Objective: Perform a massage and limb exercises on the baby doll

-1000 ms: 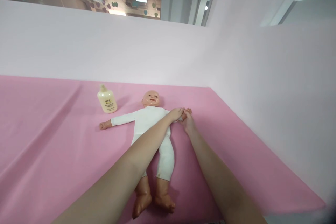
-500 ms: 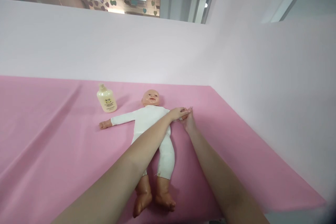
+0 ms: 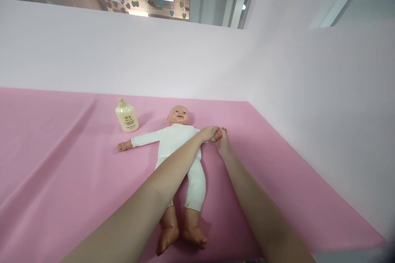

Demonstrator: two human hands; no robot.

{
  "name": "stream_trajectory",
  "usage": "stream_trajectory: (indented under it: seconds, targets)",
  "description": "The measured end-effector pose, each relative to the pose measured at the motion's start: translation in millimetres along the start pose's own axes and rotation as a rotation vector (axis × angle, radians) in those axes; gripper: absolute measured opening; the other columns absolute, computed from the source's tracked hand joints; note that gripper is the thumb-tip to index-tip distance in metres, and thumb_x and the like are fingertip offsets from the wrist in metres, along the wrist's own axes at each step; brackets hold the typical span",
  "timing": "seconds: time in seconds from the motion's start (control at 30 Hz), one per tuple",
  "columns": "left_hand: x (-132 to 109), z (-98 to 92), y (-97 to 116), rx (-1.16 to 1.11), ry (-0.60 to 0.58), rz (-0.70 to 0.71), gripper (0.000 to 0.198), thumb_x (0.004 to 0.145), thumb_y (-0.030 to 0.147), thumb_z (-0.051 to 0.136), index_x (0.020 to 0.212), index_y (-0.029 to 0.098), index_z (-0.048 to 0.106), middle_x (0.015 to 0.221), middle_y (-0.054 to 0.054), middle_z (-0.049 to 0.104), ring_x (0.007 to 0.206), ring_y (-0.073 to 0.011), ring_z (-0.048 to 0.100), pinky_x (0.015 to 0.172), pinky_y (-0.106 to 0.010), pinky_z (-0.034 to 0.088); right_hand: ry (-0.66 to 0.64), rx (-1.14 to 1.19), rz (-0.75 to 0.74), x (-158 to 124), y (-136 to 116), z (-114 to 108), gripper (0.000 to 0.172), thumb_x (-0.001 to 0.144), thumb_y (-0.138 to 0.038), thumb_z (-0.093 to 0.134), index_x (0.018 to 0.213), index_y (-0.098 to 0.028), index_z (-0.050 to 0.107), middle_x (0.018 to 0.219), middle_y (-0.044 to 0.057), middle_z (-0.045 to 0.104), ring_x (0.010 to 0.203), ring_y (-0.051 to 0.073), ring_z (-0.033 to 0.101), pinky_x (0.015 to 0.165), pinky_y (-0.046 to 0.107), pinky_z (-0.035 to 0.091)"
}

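Note:
A baby doll (image 3: 175, 141) in a white bodysuit lies on its back on the pink cloth (image 3: 61, 160), head away from me, bare feet toward me. Its arms are spread out. My left hand (image 3: 207, 133) reaches across the doll's body and rests on its outstretched arm at the right side, fingers laid along the sleeve. My right hand (image 3: 222, 143) sits just beyond, fingers closed round the doll's small hand. Both of my forearms stretch up from the bottom of the view.
A cream lotion bottle (image 3: 126, 116) with a pump top stands on the cloth left of the doll's head. White partition walls (image 3: 308, 90) close in the back and right side. The cloth's right edge runs diagonally toward me.
My left fingers slid out along the doll's arm toward its hand and have drawn back slightly. The right hand stays at the doll's hand. The doll has not moved.

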State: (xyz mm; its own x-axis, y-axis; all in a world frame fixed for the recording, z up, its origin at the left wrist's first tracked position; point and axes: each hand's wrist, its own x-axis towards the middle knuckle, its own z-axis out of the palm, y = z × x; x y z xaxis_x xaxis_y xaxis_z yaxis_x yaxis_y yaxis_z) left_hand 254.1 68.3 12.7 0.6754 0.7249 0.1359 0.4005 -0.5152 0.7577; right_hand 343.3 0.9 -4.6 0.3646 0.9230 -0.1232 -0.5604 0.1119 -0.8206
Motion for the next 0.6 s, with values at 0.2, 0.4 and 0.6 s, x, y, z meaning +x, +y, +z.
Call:
stream_trajectory:
  seconds: [0.2, 0.4, 0.6]
  targets:
    - [-3.4, -2.8, 1.3, 0.020, -0.016, 0.022, 0.055, 0.101, 0.053, 0.027, 0.104, 0.019, 0.070, 0.107, -0.006, 0.074, 0.100, -0.0191, 0.066, 0.090, -0.027, 0.048, -0.039, -0.033, -0.009, -2.2, -0.9, 0.1, 0.038, 0.082, -0.062, 0.061, 0.092, -0.025, 0.062, 0.088, 0.000, 0.073, 0.078, 0.019, 0.070, 0.060, 0.031, 0.056]
    - [-3.9, -2.8, 1.3, 0.047, -0.054, 0.010, 0.057, 0.090, 0.070, 0.047, 0.097, 0.017, 0.067, 0.088, -0.003, 0.071, 0.078, -0.0170, 0.063, 0.075, -0.026, 0.048, -0.007, -0.022, 0.021, -0.7, -3.8, 2.3, 0.058, 0.084, -0.080, 0.041, 0.095, -0.027, 0.062, 0.097, 0.005, 0.071, 0.085, 0.022, 0.070, 0.060, 0.033, 0.056]
    - [-2.9, -3.1, 1.6, 0.050, -0.031, -0.016, 0.054, 0.099, 0.056, 0.032, 0.103, 0.017, 0.069, 0.099, -0.006, 0.074, 0.091, -0.0205, 0.066, 0.085, -0.029, 0.050, -0.028, -0.039, 0.016, -3.8, -3.2, 1.3, 0.039, 0.083, -0.063, 0.060, 0.098, -0.027, 0.062, 0.100, 0.002, 0.072, 0.083, 0.021, 0.070, 0.058, 0.031, 0.056]
